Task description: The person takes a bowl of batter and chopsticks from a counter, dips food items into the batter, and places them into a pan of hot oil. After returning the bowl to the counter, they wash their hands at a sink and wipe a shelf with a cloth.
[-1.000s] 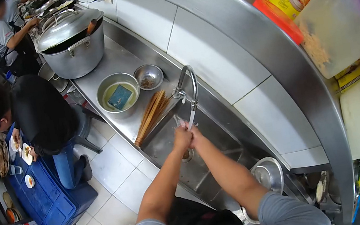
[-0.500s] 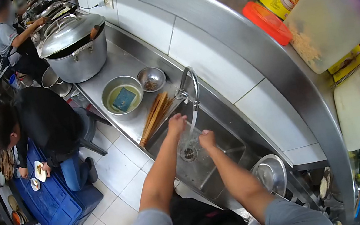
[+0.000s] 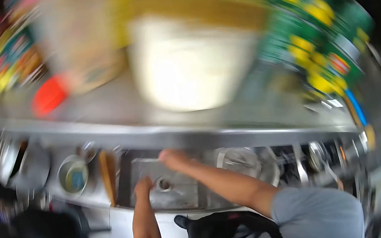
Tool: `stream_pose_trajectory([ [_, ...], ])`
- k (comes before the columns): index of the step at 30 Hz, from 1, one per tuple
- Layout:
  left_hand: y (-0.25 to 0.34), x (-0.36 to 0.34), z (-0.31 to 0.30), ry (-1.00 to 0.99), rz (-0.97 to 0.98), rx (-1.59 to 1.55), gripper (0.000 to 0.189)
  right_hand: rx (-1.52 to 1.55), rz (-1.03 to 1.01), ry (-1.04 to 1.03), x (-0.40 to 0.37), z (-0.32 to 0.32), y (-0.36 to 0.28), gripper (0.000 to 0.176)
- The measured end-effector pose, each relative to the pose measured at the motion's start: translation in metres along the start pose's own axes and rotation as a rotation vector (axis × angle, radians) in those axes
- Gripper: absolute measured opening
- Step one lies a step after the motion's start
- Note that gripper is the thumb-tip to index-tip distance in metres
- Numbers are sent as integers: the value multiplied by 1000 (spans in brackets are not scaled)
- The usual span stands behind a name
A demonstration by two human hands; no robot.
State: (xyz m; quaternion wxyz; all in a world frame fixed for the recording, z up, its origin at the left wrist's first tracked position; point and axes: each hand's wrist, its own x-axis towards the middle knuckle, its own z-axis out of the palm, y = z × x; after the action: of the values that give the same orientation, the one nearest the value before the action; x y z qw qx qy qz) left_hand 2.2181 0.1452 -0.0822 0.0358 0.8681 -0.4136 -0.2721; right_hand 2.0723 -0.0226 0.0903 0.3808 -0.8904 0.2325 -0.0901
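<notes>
Over the steel sink (image 3: 183, 197), my left hand (image 3: 144, 185) and my right hand (image 3: 173, 159) are both closed, a short way apart. Between them is a clear, see-through thing (image 3: 151, 167); motion blur hides its kind. Below my hands the sink drain (image 3: 162, 184) shows. The tap is hard to make out under the shelf edge. Left of the sink lies a bamboo stick brush (image 3: 108, 177). Beside it stands a metal pot (image 3: 65, 181) with a blue-green piece in it, and a small metal bowl (image 3: 89, 153).
A steel shelf (image 3: 192, 127) juts out above the sink, bearing a white tub (image 3: 182, 65), a red lid (image 3: 50, 96) and green cans (image 3: 319, 49). Metal bowls (image 3: 239, 160) stand right of the sink. A large pot (image 3: 36, 168) and a person in dark clothing (image 3: 44, 232) are at left.
My view has swung to the right and blurred, so the shelf fills the upper part. Both hands remain over the sink, close together. The running water no longer shows clearly.
</notes>
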Motion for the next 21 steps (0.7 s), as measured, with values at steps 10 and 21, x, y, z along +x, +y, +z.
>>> stream_pose_trajectory([
  [10, 200, -193, -38, 678, -35, -404, 17, 149, -480, -166, -233, -188, -34, 40],
  [21, 643, -259, 70, -745, -123, -2069, 51, 991, 777, 168, -724, -273, 358, 16],
])
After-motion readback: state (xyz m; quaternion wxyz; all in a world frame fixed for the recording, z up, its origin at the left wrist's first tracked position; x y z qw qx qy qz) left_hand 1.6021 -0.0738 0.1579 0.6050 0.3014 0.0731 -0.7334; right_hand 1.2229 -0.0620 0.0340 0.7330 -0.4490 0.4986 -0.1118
